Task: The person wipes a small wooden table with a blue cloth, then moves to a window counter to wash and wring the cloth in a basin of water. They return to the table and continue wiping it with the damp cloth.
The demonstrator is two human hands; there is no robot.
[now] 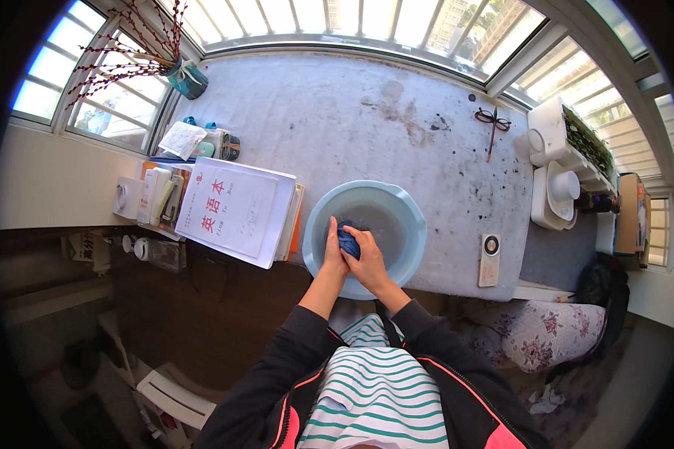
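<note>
A light blue plastic basin (415,236) holding water stands at the near edge of the grey-white covered surface. Over its left half, my left hand (335,250) and my right hand (368,258) press a bunched dark blue cloth (349,242) between them. The left palm lies against the cloth's left side, while the right fingers curl over it from the right. Part of the cloth is hidden by the fingers. Whether its underside touches the water cannot be told.
Left of the basin lies a stack of papers and books (236,210). A phone-like device (489,260) lies to the right, with eyeglasses (492,119) farther back. White containers (550,191) and a planter (550,132) line the right side. A teal vase (188,79) with branches stands back left.
</note>
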